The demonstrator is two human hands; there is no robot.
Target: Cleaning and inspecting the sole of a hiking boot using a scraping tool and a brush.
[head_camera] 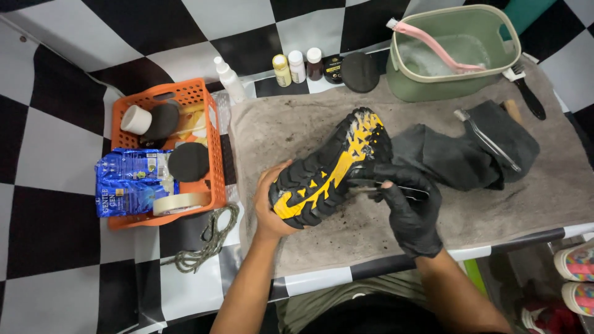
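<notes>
Your bare left hand (267,207) cups the heel of the black-and-yellow shoe (331,167), sole up, over the grey towel (297,124) near the table's front edge. Your gloved right hand (408,207) pinches a thin metal tool (405,192) against the sole. Green basin (455,77) sits at the back right corner.

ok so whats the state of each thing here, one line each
shoe: sole up, dirt in the tread
left hand: bare, gripping the shoe
right hand: black-gloved, holding a thin tool to the sole
green tub: holds sudsy water, pink brush resting in it
towel: spread flat, dirty
orange basket: full of supplies
</notes>
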